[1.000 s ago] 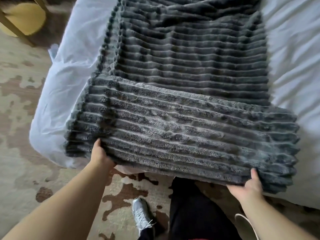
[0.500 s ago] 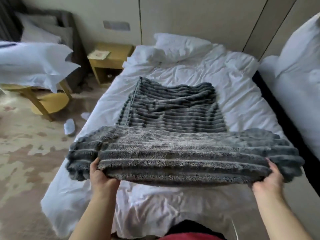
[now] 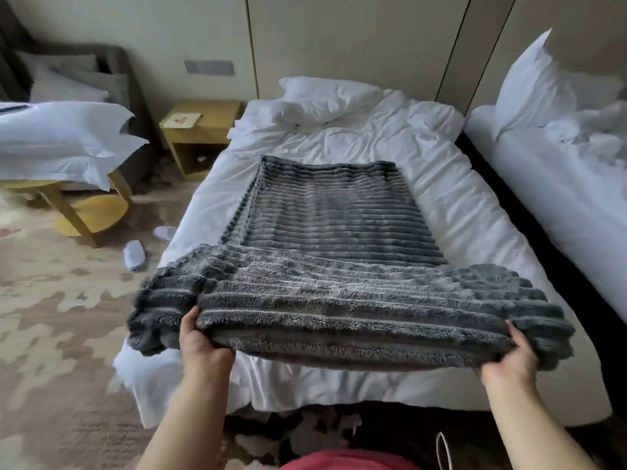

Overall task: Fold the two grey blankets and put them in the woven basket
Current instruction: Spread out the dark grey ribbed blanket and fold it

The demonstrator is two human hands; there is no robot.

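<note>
A ribbed grey blanket [image 3: 332, 218] lies lengthwise down the middle of the white bed [image 3: 458, 205]. Its near end is lifted off the sheet and carried towards the far end as a thick band. My left hand [image 3: 203, 340] grips the band's left part, with the thumb on top. At the band's right corner my right hand [image 3: 509, 357] grips the edge the same way. I see one grey blanket only; a second blanket and a woven basket are not in view.
A second white bed [image 3: 559, 198] stands close on the right across a dark gap. On the left are a yellow nightstand [image 3: 200, 130], a yellow round table [image 3: 84, 205] holding white pillows [image 3: 61, 140], and white slippers [image 3: 135, 254] on the patterned carpet.
Both hands have raised the blanket's near end from the foot of the bed and carried it forward over the flat part. The view has tilted up from the floor to the whole bed.
</note>
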